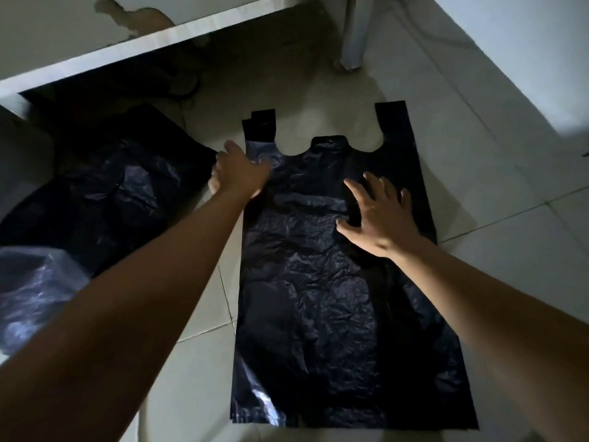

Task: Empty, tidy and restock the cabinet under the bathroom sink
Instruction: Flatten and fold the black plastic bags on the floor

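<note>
On tiles (pixel 478 173), black bag (pixel 318 282), left hand (pixel 239 170) at edge

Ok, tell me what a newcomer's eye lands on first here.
A black bag lies flat on the tiled floor in the middle. The right hand rests spread on its upper part, and the left hand is at its upper left edge, by a handle. More crumpled black plastic lies to the left, below a white ledge.
</note>
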Demonstrator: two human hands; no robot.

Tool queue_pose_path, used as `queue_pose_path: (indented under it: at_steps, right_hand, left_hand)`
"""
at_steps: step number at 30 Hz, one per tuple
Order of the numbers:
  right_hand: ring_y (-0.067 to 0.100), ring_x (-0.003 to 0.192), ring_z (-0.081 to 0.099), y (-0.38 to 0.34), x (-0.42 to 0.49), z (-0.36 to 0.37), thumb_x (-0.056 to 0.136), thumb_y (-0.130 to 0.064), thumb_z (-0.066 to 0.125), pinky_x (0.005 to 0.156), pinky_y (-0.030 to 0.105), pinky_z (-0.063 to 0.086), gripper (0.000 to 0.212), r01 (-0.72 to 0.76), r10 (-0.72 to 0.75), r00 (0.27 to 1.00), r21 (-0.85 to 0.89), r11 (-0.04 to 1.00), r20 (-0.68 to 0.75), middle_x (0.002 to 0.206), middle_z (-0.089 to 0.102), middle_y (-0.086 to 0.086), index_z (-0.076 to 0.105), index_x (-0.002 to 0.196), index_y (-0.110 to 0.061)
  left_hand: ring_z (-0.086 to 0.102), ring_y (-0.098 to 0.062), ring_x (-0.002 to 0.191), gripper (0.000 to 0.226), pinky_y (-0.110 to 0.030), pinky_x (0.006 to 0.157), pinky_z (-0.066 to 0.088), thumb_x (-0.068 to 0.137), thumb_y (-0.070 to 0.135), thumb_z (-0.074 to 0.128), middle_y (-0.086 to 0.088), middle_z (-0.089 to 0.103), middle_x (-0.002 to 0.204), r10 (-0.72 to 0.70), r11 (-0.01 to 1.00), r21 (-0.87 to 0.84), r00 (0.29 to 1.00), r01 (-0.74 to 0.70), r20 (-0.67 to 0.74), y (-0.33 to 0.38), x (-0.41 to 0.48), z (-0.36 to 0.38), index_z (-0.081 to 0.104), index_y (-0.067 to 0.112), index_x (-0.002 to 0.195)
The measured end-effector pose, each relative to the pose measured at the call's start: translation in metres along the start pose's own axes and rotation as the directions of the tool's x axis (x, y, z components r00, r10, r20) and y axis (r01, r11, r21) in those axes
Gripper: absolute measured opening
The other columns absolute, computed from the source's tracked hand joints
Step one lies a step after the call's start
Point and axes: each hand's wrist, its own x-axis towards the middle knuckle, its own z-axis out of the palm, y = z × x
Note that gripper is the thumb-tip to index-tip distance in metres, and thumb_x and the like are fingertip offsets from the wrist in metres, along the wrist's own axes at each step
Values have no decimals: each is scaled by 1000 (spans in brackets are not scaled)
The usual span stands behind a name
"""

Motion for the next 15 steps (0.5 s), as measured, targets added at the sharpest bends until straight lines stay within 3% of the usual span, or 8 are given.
queue_pose_path:
  at_steps: [3,9,13,15]
  right_hand:
    - [33,152,1,0,6,22,82,-73,38,119,63,7,85,-23,22,999,-2,1000,-43,166,4,3,9,154,-39]
    - [33,152,1,3,9,33,79,-75,35,118,64,6,86,-36,34,993,-12,999,-114,166,5,2,9,153,-41]
    - [33,152,1,3,9,33,77,-77,34,118,63,6,88,-39,37,994,-20,999,-103,166,4,2,7,153,-42]
    - [33,152,0,2,9,33,76,-77,33,118,64,5,89,-44,42,995,-15,999,-93,166,3,2,7,153,-42]
  left_hand:
    - [56,-38,118,68,-37,88,48,90,55,55,-19,53,135,-156,976,-138,983,169,96,8,31,2,47,4,134]
    - [60,-30,110,51,-28,78,47,90,37,61,-12,59,123,-121,955,-257,984,151,128,17,65,14,56,0,125]
    - [61,-31,109,58,-41,95,53,77,32,60,-16,60,125,-180,915,-336,971,223,157,10,87,15,54,2,125]
    - [60,-31,111,49,-38,95,52,82,31,61,-14,59,125,-149,926,-330,980,186,133,11,81,14,55,4,123]
